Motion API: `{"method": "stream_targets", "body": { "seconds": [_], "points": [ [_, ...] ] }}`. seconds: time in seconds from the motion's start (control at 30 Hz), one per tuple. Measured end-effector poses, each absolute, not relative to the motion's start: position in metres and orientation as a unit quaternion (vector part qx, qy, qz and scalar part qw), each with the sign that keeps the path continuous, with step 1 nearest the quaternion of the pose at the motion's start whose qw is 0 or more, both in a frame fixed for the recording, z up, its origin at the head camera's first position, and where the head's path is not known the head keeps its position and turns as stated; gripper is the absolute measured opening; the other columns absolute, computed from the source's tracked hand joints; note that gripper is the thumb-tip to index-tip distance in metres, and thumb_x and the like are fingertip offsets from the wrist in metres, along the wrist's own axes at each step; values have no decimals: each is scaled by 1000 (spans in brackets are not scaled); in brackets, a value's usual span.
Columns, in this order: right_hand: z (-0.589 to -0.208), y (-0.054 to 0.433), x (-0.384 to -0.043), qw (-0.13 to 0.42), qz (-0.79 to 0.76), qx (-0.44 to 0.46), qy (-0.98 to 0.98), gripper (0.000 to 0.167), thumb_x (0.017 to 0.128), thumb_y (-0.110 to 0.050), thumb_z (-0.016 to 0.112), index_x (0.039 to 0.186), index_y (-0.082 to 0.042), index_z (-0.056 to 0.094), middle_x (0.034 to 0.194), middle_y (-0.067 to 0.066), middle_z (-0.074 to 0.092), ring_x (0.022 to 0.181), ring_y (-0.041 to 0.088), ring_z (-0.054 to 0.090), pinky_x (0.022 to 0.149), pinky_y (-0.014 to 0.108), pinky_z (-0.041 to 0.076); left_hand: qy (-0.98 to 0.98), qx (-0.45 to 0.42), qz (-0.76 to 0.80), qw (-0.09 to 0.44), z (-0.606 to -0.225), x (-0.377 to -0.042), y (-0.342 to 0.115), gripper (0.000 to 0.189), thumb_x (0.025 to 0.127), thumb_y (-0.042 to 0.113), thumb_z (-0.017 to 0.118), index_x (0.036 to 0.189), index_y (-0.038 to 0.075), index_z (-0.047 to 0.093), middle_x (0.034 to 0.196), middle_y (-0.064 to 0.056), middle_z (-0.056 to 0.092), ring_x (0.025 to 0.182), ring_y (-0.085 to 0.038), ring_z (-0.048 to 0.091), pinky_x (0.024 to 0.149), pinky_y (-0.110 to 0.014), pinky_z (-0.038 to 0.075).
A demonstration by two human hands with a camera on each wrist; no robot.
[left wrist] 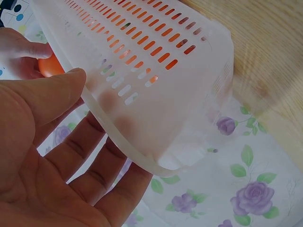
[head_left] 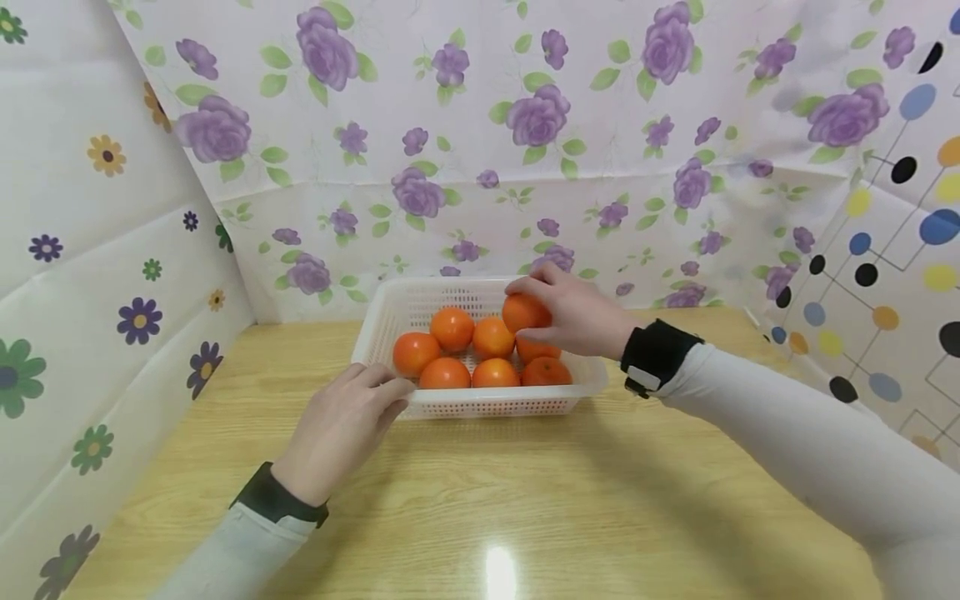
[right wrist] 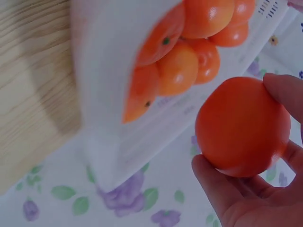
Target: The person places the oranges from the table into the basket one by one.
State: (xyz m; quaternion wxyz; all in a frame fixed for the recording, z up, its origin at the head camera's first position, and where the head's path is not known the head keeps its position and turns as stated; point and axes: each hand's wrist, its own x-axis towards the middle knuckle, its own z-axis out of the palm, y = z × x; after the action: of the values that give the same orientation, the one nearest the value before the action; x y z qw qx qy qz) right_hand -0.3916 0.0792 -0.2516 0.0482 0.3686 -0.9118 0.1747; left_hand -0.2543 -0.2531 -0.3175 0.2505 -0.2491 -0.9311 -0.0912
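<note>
A white perforated plastic basket [head_left: 487, 406] stands on the table, with several oranges [head_left: 444, 374] inside. My left hand [head_left: 348, 425] grips its rim at the near left corner. In the left wrist view the thumb lies on the outer side of the basket wall [left wrist: 180, 109], and fingertips show faintly through it from behind. My right hand [head_left: 581, 312] holds one orange [right wrist: 241, 127] between thumb and fingers, above the others at the basket's right side. In the right wrist view that orange is apart from the rest, and small green stem ends show on some of those.
The wooden table [head_left: 495, 492] runs out in front of the basket. A white sheet with purple flowers [head_left: 420, 192] hangs right behind it. Patterned sheets also close off the left and right sides.
</note>
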Motion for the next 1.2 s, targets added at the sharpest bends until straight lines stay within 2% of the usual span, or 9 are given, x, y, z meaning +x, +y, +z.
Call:
{"method": "stream_targets", "body": {
  "seconds": [0.23, 0.53, 0.87, 1.2],
  "points": [
    [-251, 48, -390, 11, 162, 390, -906, 56, 101, -31, 85, 150, -16, 63, 132, 15, 54, 104, 30, 63, 91, 39, 59, -933, -245, -94, 246, -318, -254, -253, 29, 89, 6, 94, 115, 14, 84, 108, -3, 77, 95, -26, 67, 77, -39, 61],
    [-262, 29, -395, 22, 117, 408, -905, 58, 99, -35, 87, 149, -12, 66, 129, 15, 61, 98, 27, 63, 90, 37, 56, -932, -246, -93, 248, -320, -255, -253, 29, 89, 7, 94, 115, 14, 84, 108, -3, 76, 95, -25, 67, 76, -39, 61],
    [-264, 17, -394, -17, 119, 390, -913, 61, 101, -33, 85, 154, -14, 63, 140, 13, 60, 109, 28, 63, 101, 38, 55, -929, -252, -96, 253, -321, -255, -252, 28, 89, 6, 94, 114, 14, 84, 108, -3, 76, 93, -25, 66, 74, -38, 60],
    [-270, 10, -397, -26, 125, 391, -911, 58, 102, -33, 84, 154, -19, 62, 143, 12, 59, 114, 26, 63, 105, 40, 55, -927, -256, -85, 260, -319, -254, -253, 27, 90, 7, 94, 113, 14, 83, 107, -3, 76, 92, -25, 66, 73, -38, 59]
  ]
}}
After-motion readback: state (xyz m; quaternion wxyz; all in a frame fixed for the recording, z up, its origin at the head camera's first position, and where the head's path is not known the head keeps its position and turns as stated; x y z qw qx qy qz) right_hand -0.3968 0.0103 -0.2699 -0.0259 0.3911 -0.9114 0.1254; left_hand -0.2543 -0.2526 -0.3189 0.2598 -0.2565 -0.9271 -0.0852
